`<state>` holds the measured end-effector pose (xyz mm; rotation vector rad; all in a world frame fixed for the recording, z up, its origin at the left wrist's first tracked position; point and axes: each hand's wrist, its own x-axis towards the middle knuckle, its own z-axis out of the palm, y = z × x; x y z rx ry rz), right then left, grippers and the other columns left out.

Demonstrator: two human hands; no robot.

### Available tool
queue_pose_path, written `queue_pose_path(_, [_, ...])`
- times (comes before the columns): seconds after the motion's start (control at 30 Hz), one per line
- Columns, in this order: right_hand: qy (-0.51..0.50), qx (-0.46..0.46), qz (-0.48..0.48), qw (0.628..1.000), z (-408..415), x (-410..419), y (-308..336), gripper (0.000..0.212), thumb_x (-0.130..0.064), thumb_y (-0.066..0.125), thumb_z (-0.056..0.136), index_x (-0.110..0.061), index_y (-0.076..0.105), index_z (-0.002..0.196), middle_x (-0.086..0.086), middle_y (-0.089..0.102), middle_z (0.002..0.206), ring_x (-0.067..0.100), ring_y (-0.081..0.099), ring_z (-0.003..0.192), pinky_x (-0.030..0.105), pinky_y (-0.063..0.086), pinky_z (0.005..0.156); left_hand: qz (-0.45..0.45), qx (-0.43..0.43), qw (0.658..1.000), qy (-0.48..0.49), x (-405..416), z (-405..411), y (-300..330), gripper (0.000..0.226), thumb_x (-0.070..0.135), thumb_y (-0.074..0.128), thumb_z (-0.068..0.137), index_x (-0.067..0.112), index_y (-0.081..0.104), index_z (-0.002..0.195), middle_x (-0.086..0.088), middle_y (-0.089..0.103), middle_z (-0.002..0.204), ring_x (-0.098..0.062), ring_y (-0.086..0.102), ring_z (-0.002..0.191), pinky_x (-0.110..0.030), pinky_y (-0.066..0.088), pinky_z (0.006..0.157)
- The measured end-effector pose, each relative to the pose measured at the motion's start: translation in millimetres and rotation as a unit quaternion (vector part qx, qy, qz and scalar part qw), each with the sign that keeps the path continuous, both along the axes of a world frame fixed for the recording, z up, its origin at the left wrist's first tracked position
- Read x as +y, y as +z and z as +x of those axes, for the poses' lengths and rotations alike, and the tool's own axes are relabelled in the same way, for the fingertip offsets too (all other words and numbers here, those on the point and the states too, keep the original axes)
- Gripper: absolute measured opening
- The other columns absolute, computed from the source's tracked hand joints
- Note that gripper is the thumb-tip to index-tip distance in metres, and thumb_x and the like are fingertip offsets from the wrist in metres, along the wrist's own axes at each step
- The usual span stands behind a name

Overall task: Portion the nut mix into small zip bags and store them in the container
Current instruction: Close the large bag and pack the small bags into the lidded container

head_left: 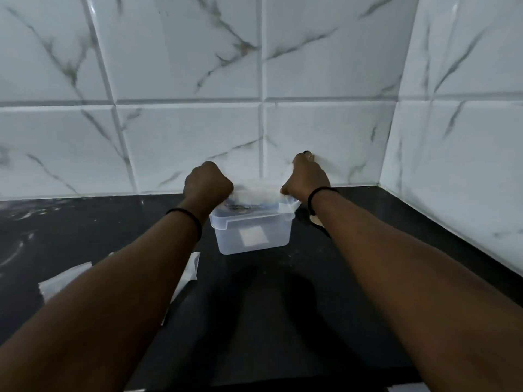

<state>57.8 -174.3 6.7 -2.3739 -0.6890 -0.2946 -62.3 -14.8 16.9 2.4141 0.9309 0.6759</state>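
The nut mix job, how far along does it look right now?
Late stage, by the look of it. A clear plastic bag sits over the mouth of the translucent container, with the left hand and right hand gripping its ends. No nuts can be made out through the blur. More bags lie on the black counter, and no lid is visible.

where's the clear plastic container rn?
Head view, centre: the clear plastic container sits on the black countertop near the tiled wall, between left hand and right hand.

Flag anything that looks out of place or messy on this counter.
Loose clear plastic bags lie scattered on the black counter left of the container, partly under the left forearm. Both hands hold crumpled plastic over the container.
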Motion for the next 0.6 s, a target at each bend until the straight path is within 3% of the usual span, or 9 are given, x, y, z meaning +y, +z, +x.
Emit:
queue_pose_path(0.1, [0.030,-0.065,-0.060,0.996,9.0,14.9,-12.0,0.040,-0.008,0.065,0.080,-0.009,0.045,0.114,0.005,0.054,0.085,0.029,0.062,0.084,0.033,0.044,0.064,0.105,0.072,0.992,0.009,3.9,14.9,-15.5,0.022,0.005,0.056,0.081,0.012,0.040,0.070,-0.006,0.046,0.075,-0.030,0.049,0.078,-0.032,0.040,0.068])
queue_pose_path(0.17, [0.057,-0.080,-0.122,0.988,11.2,22.6,-17.7,0.045,-0.015,0.072,0.079,-0.010,0.045,0.114,0.006,0.057,0.085,0.030,0.063,0.086,0.033,0.045,0.063,0.143,0.120,0.982,0.003,5.2,22.8,-24.9,0.019,0.006,0.054,0.084,0.012,0.041,0.071,-0.010,0.054,0.087,-0.031,0.050,0.084,-0.033,0.040,0.072])
queue_pose_path(0.27, [0.077,-0.111,-0.210,0.968,12.5,31.1,-25.0,0.062,-0.039,0.081,0.076,-0.011,0.047,0.120,0.010,0.063,0.104,0.031,0.059,0.102,0.035,0.043,0.073,0.199,0.192,0.961,-0.005,3.8,27.8,-33.5,0.009,0.018,0.060,0.087,0.012,0.056,0.091,-0.013,0.060,0.111,-0.033,0.053,0.107,-0.034,0.040,0.077])
queue_pose_path(0.33, [0.066,-0.161,-0.238,0.956,11.8,32.9,-24.7,0.068,-0.051,0.080,0.075,-0.012,0.051,0.123,0.012,0.060,0.115,0.033,0.051,0.113,0.040,0.041,0.085,0.241,0.208,0.948,0.002,4.1,30.2,-34.6,0.028,0.028,0.070,0.084,0.013,0.060,0.105,-0.013,0.054,0.118,-0.033,0.050,0.114,-0.035,0.041,0.083])
queue_pose_path(0.4, [0.065,-0.196,-0.222,0.953,8.4,36.2,-19.5,0.060,-0.047,0.079,0.077,-0.010,0.057,0.120,0.013,0.057,0.116,0.033,0.051,0.112,0.040,0.043,0.089,0.252,0.164,0.954,-0.009,4.7,33.1,-32.7,0.034,0.027,0.077,0.081,0.011,0.058,0.104,-0.012,0.052,0.112,-0.033,0.053,0.107,-0.036,0.041,0.079])
queue_pose_path(0.5, [0.079,-0.159,-0.163,0.970,-4.3,43.5,-8.5,0.011,-0.015,0.065,0.090,-0.007,0.060,0.084,0.009,0.059,0.087,0.028,0.061,0.089,0.029,0.045,0.063,0.226,0.140,0.963,-0.042,3.4,34.9,-31.7,0.025,0.011,0.071,0.085,0.009,0.048,0.077,-0.006,0.049,0.079,-0.024,0.056,0.075,-0.029,0.036,0.057])
queue_pose_path(0.53, [0.063,-0.138,-0.175,0.973,-6.9,47.0,-6.2,0.020,-0.007,0.057,0.090,-0.009,0.051,0.071,0.006,0.052,0.074,0.025,0.059,0.078,0.026,0.038,0.053,0.226,0.156,0.960,-0.051,1.1,34.5,-31.9,0.029,0.009,0.066,0.087,0.010,0.043,0.070,-0.005,0.046,0.072,-0.021,0.050,0.065,-0.028,0.035,0.055])
queue_pose_path(0.6, [0.067,-0.058,-0.207,0.974,-12.5,51.9,-3.2,0.030,0.002,0.047,0.090,-0.011,0.039,0.063,0.004,0.043,0.067,0.018,0.046,0.061,0.023,0.028,0.048,0.227,0.195,0.952,-0.067,-4.8,33.9,-32.0,0.028,0.004,0.054,0.089,0.010,0.038,0.067,-0.005,0.044,0.068,-0.017,0.041,0.058,-0.030,0.038,0.060])
